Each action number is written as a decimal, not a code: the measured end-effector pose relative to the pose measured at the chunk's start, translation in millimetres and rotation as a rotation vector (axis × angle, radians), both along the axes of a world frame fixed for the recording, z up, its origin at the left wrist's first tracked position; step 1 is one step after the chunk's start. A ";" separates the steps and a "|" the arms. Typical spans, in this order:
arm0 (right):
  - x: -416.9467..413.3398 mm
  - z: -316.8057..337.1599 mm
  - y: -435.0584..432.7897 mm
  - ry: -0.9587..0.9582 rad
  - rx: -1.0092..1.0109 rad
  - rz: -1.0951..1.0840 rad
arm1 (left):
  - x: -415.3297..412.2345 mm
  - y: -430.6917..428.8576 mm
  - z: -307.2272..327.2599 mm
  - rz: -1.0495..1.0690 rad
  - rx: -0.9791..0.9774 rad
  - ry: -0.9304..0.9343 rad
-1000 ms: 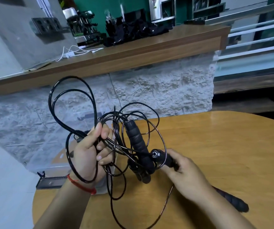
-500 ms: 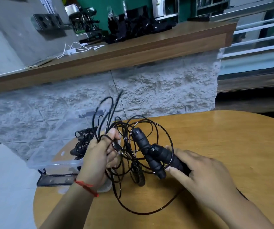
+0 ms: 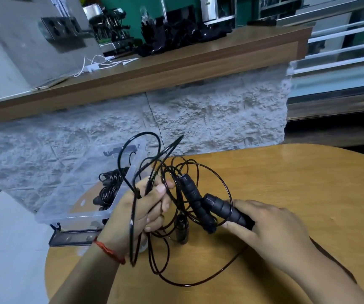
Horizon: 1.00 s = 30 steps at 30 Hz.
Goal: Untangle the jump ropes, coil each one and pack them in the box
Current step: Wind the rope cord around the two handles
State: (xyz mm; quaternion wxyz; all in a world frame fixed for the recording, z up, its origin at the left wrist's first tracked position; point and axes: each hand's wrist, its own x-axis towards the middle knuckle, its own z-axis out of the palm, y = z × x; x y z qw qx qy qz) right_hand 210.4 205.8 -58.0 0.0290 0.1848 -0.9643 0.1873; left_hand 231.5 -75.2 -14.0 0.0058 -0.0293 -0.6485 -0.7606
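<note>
A tangle of thin black jump rope cord (image 3: 200, 170) hangs over the round wooden table (image 3: 286, 194). My left hand (image 3: 141, 211) is closed around a bundle of cord loops, some sticking up above it. My right hand (image 3: 266, 224) grips one black ribbed handle (image 3: 225, 209). A second black handle (image 3: 196, 202) lies crossed just left of it inside the loops. A third handle (image 3: 181, 229) hangs below my left fingers. The clear plastic box (image 3: 73, 194) stands at the table's left edge with a coiled black rope (image 3: 110, 187) inside.
The box's lid (image 3: 73, 236) with dark clips lies under the box near the table edge. Behind the table runs a rough stone wall topped by a wooden counter (image 3: 176, 69) with cables and dark gear. The floor drops off to the left.
My left hand lowered the tall loops and gathered them closer. My right hand slid up along the handle and brought it next to the second handle. The view moved nearer.
</note>
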 end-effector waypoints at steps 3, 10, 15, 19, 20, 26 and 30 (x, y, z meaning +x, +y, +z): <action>-3.8 -5.1 1.2 -0.027 -0.057 -0.009 | -1.1 1.1 0.8 0.028 -0.036 -0.025; 3.0 -2.0 -9.9 0.188 -0.387 -0.187 | 1.4 18.3 -7.3 0.152 -0.074 -0.012; 12.8 7.4 -52.7 0.024 -0.557 0.098 | 2.6 45.8 -10.1 0.150 -0.069 -0.035; 6.7 0.8 -65.9 0.069 -0.612 0.089 | 5.3 52.8 -13.3 0.162 -0.147 -0.048; 4.4 0.9 -65.3 0.075 -0.631 0.093 | 6.7 52.6 -14.0 0.151 -0.148 -0.046; 4.2 -5.1 -62.5 0.254 -0.625 0.080 | 7.5 52.7 -17.1 0.255 -0.178 -0.082; 3.0 -13.4 -53.9 0.216 -0.681 -0.023 | -1.9 50.4 -21.7 0.424 -0.043 -0.107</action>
